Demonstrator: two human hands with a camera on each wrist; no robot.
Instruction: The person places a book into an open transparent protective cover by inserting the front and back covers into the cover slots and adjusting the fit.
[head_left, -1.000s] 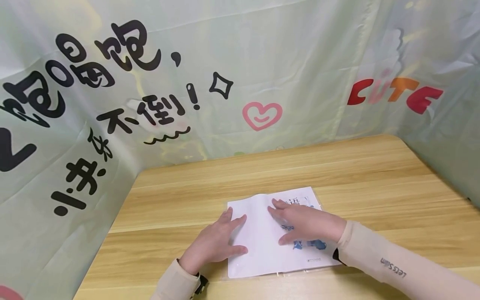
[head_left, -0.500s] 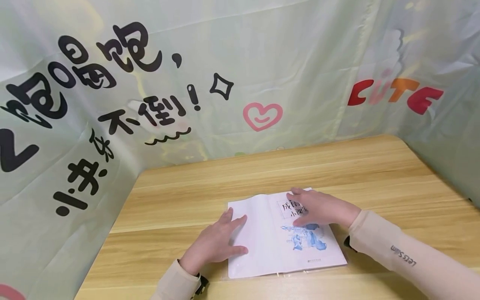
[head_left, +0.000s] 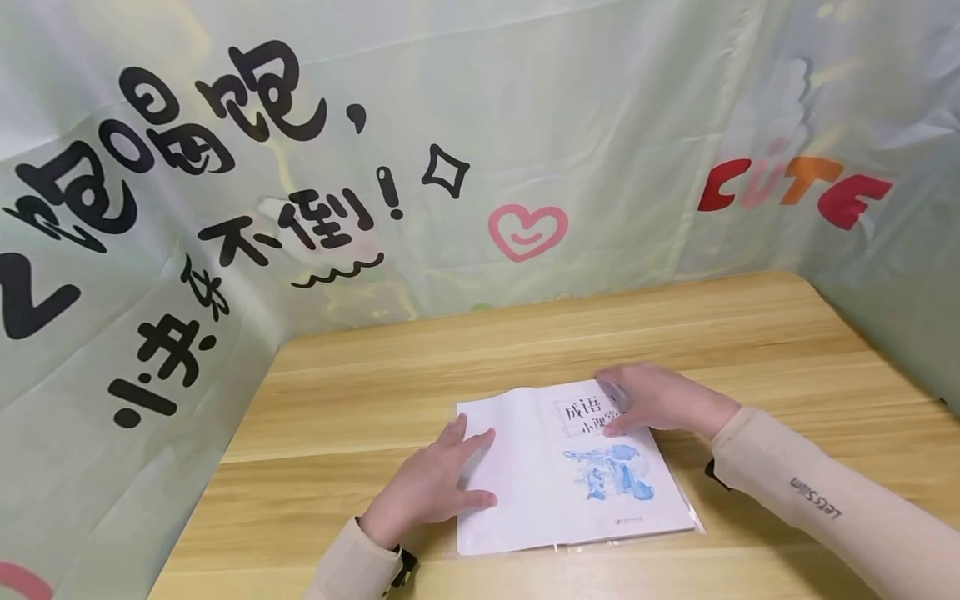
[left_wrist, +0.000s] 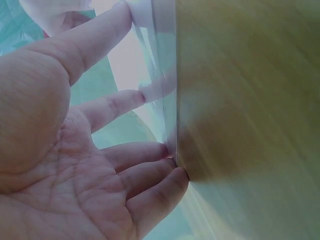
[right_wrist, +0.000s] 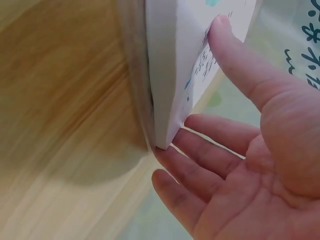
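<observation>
An open book (head_left: pixel 517 475) lies on the table, its left side blank white and its right page bearing Chinese characters and a blue drawing (head_left: pixel 611 473). A clear plastic cover sticks out past its edges. My left hand (head_left: pixel 427 487) rests on the left side with fingers spread. In the left wrist view, those fingertips touch the clear-covered edge. My right hand (head_left: pixel 663 398) is at the page's far right corner. The right wrist view shows the thumb (right_wrist: pixel 235 55) on the printed page and loosely extended fingers by the corner of the page block (right_wrist: pixel 162 65).
The wooden table (head_left: pixel 360 375) extends around the book on all sides. Behind and beside it hangs a pale green curtain (head_left: pixel 600 125) with black characters, a pink heart (head_left: pixel 527 233) and the word CUTE.
My right hand has slid from the middle of the book rightward and away to the page's far right corner, uncovering the title and drawing. The left hand has stayed in place.
</observation>
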